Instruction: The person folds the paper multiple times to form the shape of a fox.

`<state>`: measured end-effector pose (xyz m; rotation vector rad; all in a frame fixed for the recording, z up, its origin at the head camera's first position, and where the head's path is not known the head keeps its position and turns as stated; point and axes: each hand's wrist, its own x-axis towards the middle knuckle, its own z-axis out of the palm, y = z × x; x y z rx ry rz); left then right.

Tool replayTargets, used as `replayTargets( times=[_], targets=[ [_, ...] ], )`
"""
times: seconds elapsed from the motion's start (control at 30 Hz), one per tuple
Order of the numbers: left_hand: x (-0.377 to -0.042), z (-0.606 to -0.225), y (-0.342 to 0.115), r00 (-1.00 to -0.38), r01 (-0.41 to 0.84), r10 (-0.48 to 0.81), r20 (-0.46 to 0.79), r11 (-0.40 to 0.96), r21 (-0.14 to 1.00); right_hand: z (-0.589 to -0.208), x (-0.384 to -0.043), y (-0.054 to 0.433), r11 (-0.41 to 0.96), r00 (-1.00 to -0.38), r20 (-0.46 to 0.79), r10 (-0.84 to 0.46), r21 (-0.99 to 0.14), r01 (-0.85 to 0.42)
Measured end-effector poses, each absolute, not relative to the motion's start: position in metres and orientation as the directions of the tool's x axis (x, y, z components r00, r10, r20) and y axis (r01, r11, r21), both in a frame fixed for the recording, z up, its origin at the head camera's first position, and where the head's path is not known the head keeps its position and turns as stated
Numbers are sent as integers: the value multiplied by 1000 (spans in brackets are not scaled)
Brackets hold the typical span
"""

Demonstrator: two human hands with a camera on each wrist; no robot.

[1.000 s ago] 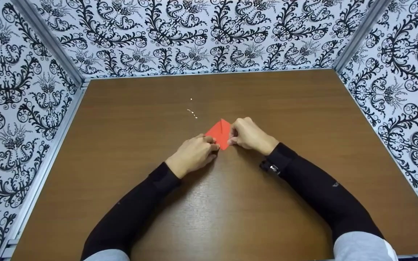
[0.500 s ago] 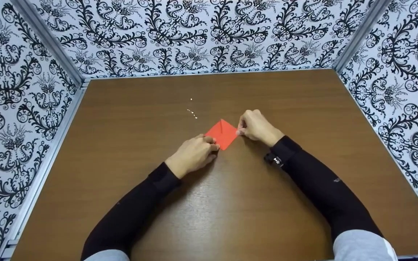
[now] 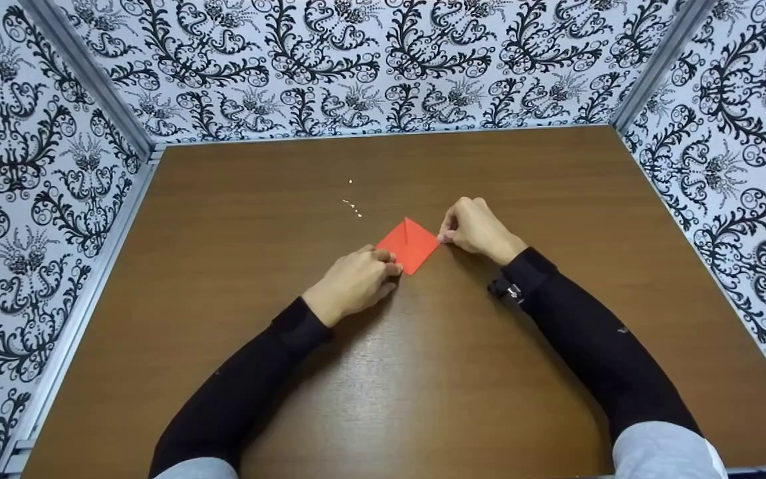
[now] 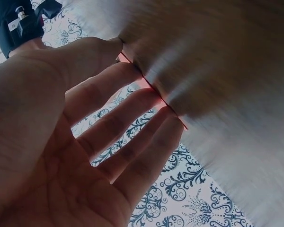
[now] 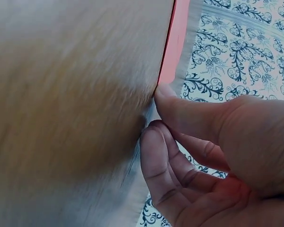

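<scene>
A folded red paper [image 3: 416, 247] lies diamond-wise near the middle of the brown table, with a crease or slit running down from its top corner. My left hand [image 3: 356, 279] rests on its lower left side, fingertips pressing it to the table. In the left wrist view, the left fingers [image 4: 111, 125] reach forward, fairly straight and slightly spread, to the paper's thin edge. My right hand [image 3: 479, 229] pinches the right corner. In the right wrist view the thumb is on the end of the red paper [image 5: 174, 52], with the other fingers curled below; the exact fingertip contact is partly hidden.
Several tiny white specks [image 3: 354, 209] lie on the wooden table [image 3: 256, 199] left of and beyond the paper. Black-and-white patterned panels [image 3: 383, 66] in metal frames enclose the back and both sides. Dark sleeves cover both forearms.
My right hand has moved right and slightly away from me, from over the paper's right part to its right corner, uncovering more red surface. The left hand stays in place.
</scene>
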<state>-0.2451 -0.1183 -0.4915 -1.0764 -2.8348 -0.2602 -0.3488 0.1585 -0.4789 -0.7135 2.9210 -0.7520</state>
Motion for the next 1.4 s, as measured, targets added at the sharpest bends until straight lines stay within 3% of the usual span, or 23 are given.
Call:
replayTargets(
  times=[0.23,0.57,1.07,1.4],
  targets=[
    [-245,-492,-119,-746,666,649,149,734,135,-471,-335,150,747,-894,115,-433,-509,-427],
    [-250,-495,-117,-750,661,639,168,732,167,-475,-315,129,643,-787,162,-595,-491,-588],
    [-251,-495,-117,-768,640,620,162,732,232,-487,-315,125,668,-775,185,-605,-410,-620],
    [-251,-495,-118,-763,647,626,163,735,205,-489,-312,126,668,-781,201,-591,-421,-614]
  ],
)
